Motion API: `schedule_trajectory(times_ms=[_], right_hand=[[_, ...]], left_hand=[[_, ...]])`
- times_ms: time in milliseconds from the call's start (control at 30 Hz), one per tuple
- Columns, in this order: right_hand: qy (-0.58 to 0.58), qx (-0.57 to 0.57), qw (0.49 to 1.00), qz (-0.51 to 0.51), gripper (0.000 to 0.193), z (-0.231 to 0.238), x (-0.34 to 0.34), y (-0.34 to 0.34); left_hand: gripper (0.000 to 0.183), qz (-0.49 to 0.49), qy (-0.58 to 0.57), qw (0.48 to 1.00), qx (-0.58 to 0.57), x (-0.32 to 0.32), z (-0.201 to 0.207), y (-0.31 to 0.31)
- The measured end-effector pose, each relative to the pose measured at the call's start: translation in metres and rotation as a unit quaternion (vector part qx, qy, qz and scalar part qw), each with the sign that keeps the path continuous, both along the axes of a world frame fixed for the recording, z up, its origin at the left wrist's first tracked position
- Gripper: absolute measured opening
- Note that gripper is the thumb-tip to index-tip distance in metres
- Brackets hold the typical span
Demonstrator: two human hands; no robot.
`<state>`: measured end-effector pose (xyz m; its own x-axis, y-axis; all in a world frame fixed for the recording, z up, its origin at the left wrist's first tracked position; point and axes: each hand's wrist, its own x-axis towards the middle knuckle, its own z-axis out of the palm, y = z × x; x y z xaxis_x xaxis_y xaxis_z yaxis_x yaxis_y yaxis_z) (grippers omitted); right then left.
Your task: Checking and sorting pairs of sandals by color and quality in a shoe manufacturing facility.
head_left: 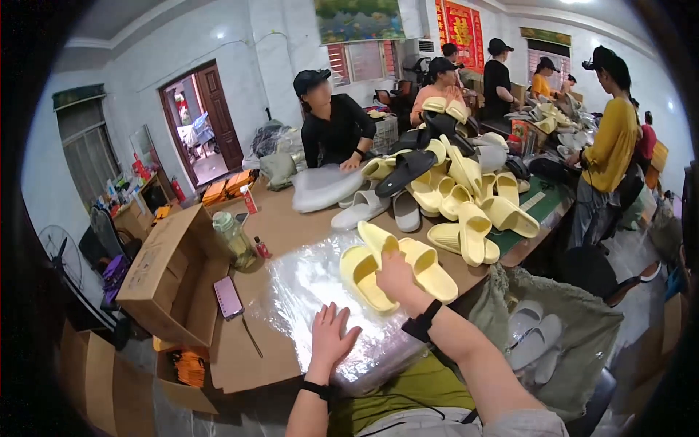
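I'm looking down at a long brown table (291, 229), crowded on its far half. The biggest thing near me is the open cardboard box (171, 280) lying on its side at the left edge. Next, a sack (582, 328) of greenish cloth sags open at the right of the table, with pale grey slippers (528, 331) inside it. Across the table a heap of yellow slippers (466, 197) spreads out, mixed with a few black and white ones, and people in dark caps stand around the far end.

Right in front of me lies a stack of clear plastic bags (313, 291), shiny and crinkled. My left hand (331, 339) rests flat on it, fingers spread apart, gripping nothing. On the far right corner of that plastic sits a pair of yellow slippers (393, 269), side by side. My right hand (395, 278) is on them, between the two; its fingers curl down out of sight, so I cannot tell whether they clamp.

Smaller bits: a glass jar (234, 239) near the box, a pink phone (228, 297) lying flat at its mouth.
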<state>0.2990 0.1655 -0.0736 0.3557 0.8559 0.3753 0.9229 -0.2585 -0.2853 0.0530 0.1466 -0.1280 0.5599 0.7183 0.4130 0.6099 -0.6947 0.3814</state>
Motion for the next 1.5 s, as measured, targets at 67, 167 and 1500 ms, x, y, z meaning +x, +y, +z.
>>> schedule_trajectory(times_ms=[67,167,1500], right_hand=[[0.013,-0.018,1.000,0.006,0.048,0.001,-0.017,-0.001],[0.034,0.036,0.995,0.084,0.045,0.002,-0.031,-0.024],[-0.072,-0.016,0.997,-0.015,0.043,-0.014,0.016,0.013]], left_hand=[[0.065,0.009,0.000,1.000,0.007,-0.007,-0.006,0.003],[0.063,0.005,0.000,1.000,0.015,-0.009,-0.009,0.005],[0.063,-0.004,-0.009,1.000,0.008,-0.005,-0.002,0.001]])
